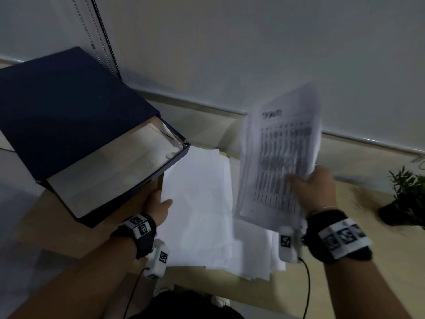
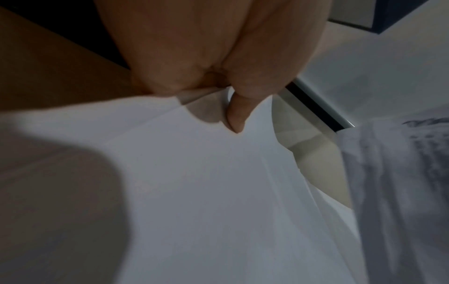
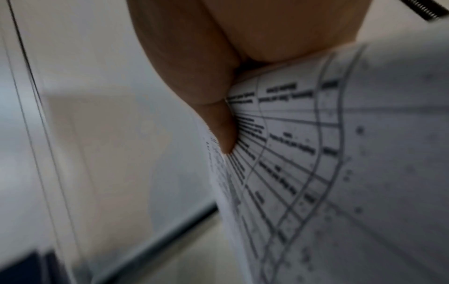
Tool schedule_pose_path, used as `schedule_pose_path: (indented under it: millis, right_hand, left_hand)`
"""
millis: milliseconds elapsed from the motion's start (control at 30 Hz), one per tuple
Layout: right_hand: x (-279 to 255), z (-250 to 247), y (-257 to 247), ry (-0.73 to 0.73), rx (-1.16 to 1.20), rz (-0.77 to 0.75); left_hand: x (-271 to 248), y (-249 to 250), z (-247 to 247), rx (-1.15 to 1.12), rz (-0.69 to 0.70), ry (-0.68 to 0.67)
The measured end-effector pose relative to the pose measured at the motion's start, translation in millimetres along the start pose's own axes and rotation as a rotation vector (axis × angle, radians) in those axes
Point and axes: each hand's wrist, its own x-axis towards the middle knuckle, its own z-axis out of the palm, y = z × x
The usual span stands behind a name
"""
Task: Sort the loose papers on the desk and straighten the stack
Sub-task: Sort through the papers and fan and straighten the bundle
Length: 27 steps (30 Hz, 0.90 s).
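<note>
A: White blank sheets [image 1: 197, 203] cover the desk [image 1: 358, 229]; the left hand [image 1: 158, 209] pinches their edge.

B: The right hand [image 1: 314, 187] grips printed sheets [image 1: 280, 155] aloft. Sorting looks underway; next, they likely need laying down squarely.

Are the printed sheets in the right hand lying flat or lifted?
Lifted. The right hand pinches the printed sheets by their lower edge, holding them tilted up above the blank papers on the desk.

An office: wooden desk [image 1: 358, 261], navy box file [image 1: 69, 116], printed forms [image 1: 278, 157], window blind [image 1: 253, 54].
</note>
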Motion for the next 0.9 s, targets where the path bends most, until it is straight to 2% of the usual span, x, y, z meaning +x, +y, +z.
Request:
schedule_pose_path:
  millis: [133,167,267,333,433,533,667,700,767,833,900]
  right_hand:
    - [0.8,-28.3,-14.0,-0.003,0.34,-0.053]
    - [-0.6,-27.9,-12.9,-0.026,0.406,-0.03]
    - [-2.4,0.9,12.0,-0.141,0.412,0.125]
    - [-3.1,36.9,38.4,-0.208,0.348,0.224]
    - [-12.9,89.8,63.5,-0.335,0.158,0.29]
    - [-29.3,122.8,71.2,-0.383,-0.072,0.276]
    - [-46.7,152.1,65.9,-0.543,-0.143,0.175]
    - [-50.4,154.3,63.7,-0.536,-0.153,0.164]
    - [-50.8,151.7,65.7,-0.406,-0.203,0.196]
    - [-50.8,143.0,75.1,-0.292,-0.321,0.298]
    - [-52.9,136.7,83.5,-0.282,-0.392,0.391]
  left_hand:
    - [4.7,6.1,10.4,0.013,0.015,-0.021]
    - [3.3,9.2,13.0,-0.006,0.021,-0.032]
    - [-0.9,14.7,20.2,-0.058,0.0,-0.09]
    - [-3.6,15.4,22.3,-0.065,-0.036,-0.132]
    - [-7.3,20.3,25.3,-0.126,-0.114,-0.112]
    - [-4.4,26.7,32.2,-0.084,-0.121,-0.118]
    - [-2.8,26.7,39.0,0.133,-0.057,-0.086]
    - [-2.4,23.9,36.9,0.165,-0.035,-0.06]
    - [-2.2,17.1,28.7,0.136,-0.013,-0.022]
    - [-2.6,7.0,16.6,0.06,-0.026,-0.018]
    - [-2.9,-2.2,4.2,0.021,-0.054,-0.009]
